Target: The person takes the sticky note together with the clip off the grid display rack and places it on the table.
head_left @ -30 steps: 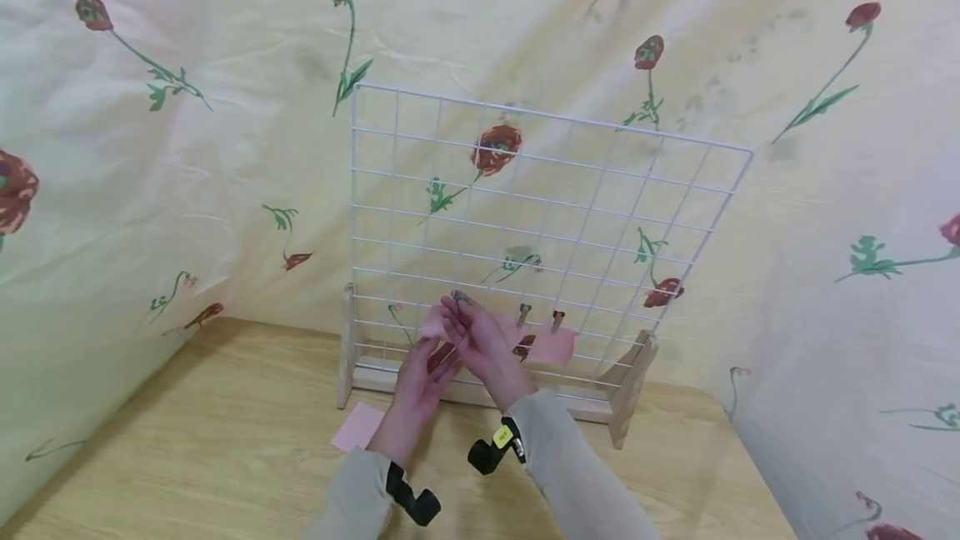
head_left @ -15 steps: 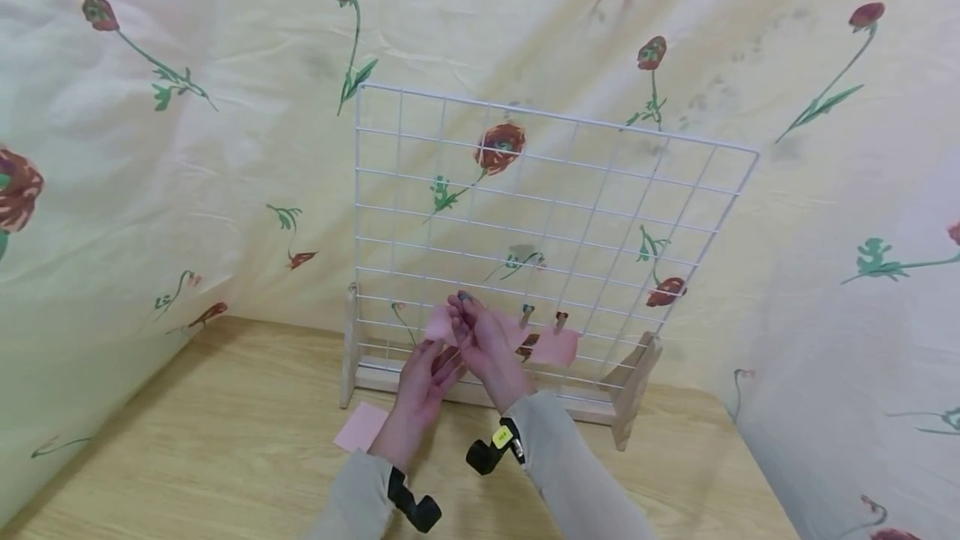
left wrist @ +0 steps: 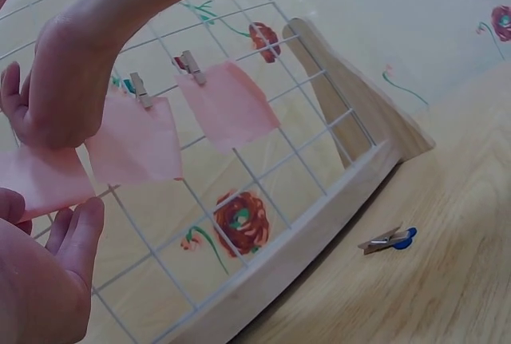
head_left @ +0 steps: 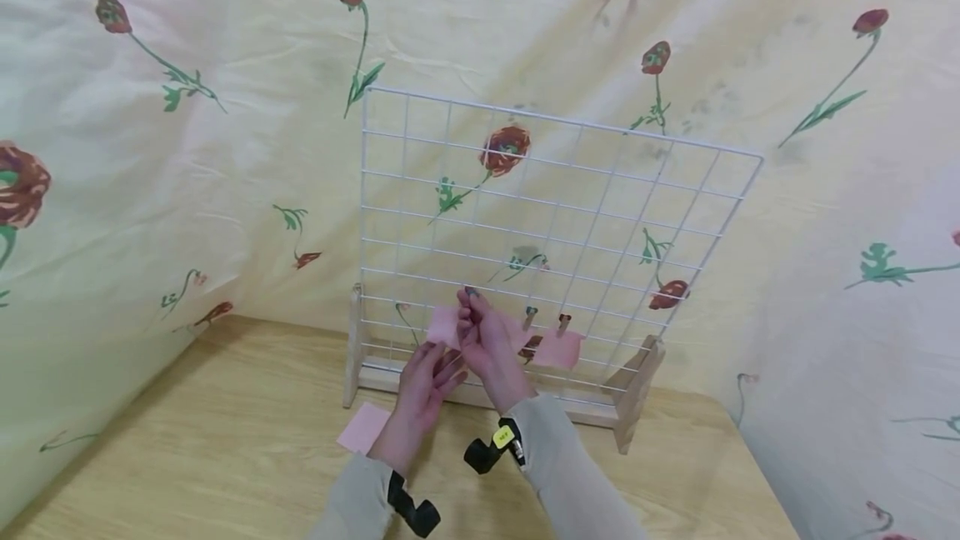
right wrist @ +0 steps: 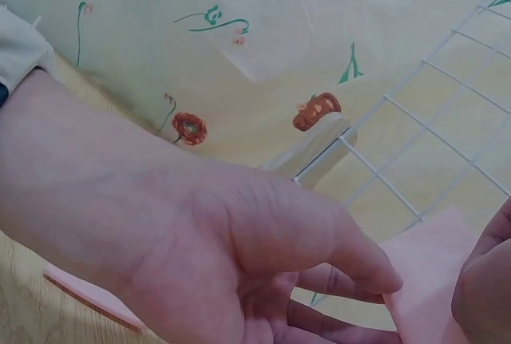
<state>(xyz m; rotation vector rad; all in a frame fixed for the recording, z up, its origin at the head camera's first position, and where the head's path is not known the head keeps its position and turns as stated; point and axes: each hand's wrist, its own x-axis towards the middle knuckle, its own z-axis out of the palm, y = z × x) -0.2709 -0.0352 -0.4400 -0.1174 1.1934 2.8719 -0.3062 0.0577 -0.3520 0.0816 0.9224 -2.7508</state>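
My left hand (head_left: 422, 386) pinches the lower edge of a pink paper square (left wrist: 44, 176) between thumb and fingers, against the white wire grid (head_left: 558, 161). Just above it, my right hand (head_left: 491, 348) pinches a small clothespin (head_left: 471, 292) at the paper's top; the fingers cover all but its blue-green tip. Two more pink squares, a middle one (left wrist: 136, 140) and a right one (left wrist: 231, 108), hang from the grid to the right. A clothespin with a teal top (head_left: 530, 317) holds the middle one, and one with a red top (head_left: 564, 323) the other.
Wooden feet, left (head_left: 352, 348) and right (head_left: 637, 390), and a wooden crossbar (head_left: 577, 412) carry the grid on the table (head_left: 225, 432). Loose pink paper (head_left: 362, 427) lies left of my left forearm. A clothespin with a blue top (left wrist: 390, 240) lies before the crossbar. Flowered cloth hangs behind.
The head view has shifted a little. Both hands stay at the same part of the grid; the right fingers have shifted slightly, and more of the paper shows left of them.
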